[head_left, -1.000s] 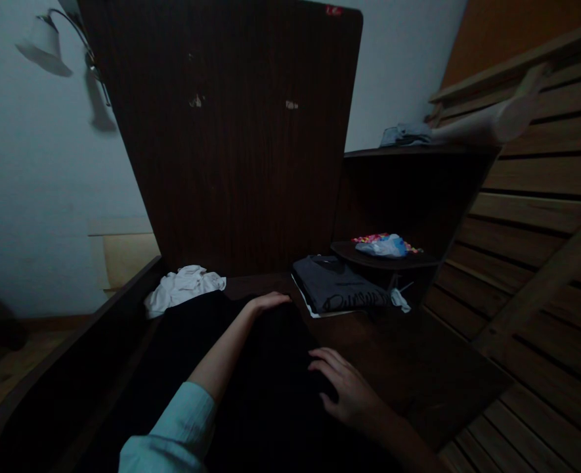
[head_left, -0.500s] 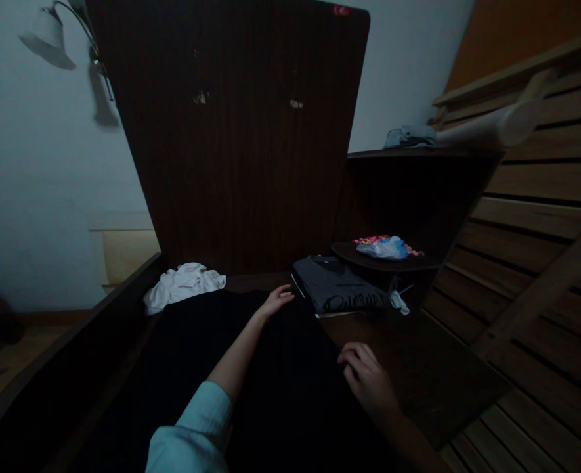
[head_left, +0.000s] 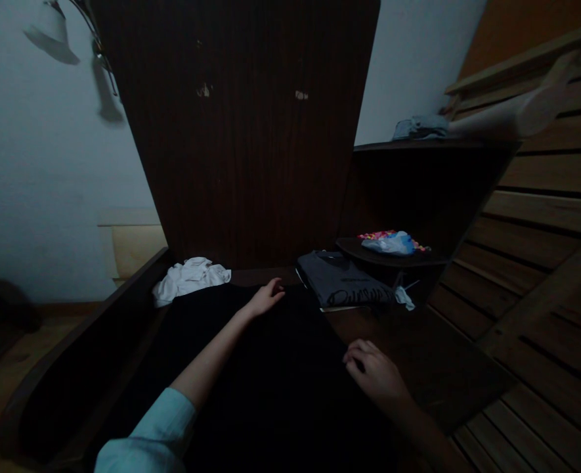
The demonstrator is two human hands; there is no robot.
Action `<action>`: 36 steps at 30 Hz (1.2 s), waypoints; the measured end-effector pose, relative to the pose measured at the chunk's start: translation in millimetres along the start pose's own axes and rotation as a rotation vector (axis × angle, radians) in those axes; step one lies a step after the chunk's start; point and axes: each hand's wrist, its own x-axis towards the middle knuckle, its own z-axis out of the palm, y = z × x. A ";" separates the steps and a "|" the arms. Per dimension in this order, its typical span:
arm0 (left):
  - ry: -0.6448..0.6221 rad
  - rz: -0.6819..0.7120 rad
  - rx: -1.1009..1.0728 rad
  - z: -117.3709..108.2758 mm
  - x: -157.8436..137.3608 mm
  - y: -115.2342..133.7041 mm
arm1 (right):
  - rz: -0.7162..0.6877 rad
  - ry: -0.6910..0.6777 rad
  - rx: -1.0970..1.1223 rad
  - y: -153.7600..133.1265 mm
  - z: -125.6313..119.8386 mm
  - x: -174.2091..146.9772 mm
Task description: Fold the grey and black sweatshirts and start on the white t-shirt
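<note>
A large black cloth lies spread over the dark wooden desk top, its folds lost in the dim light. On its far part rests my left hand, fingers loosely stretched and thumb apart, holding nothing that I can see. My right hand is at the cloth's right edge. Its fingers are curled with the tips against the thumb, pinching the edge of the cloth. Past the left hand, at the far left, is a crumpled white cloth. A folded grey garment with black lettering lies beyond the right hand.
A tall dark panel rises behind the desk. Corner shelves at the right hold a plastic bag and folded blue cloth. Wooden slats stand at the far right. A raised side board borders the left.
My left hand has shifted slightly left and nearer over the black cloth. My right hand stays at the cloth's right edge. The view has tilted a little.
</note>
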 end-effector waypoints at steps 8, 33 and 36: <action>0.429 -0.340 0.670 -148.3 -96.9 -35.3 | 0.015 -0.021 0.036 -14.9 -9.5 24.7; 0.586 -0.536 1.155 -156.3 -141.6 -59.1 | -0.004 -0.249 -0.358 -72.3 39.2 200.6; 0.535 -0.434 1.261 -152.5 -138.0 -63.4 | 0.047 -0.169 -0.361 -65.8 38.6 210.7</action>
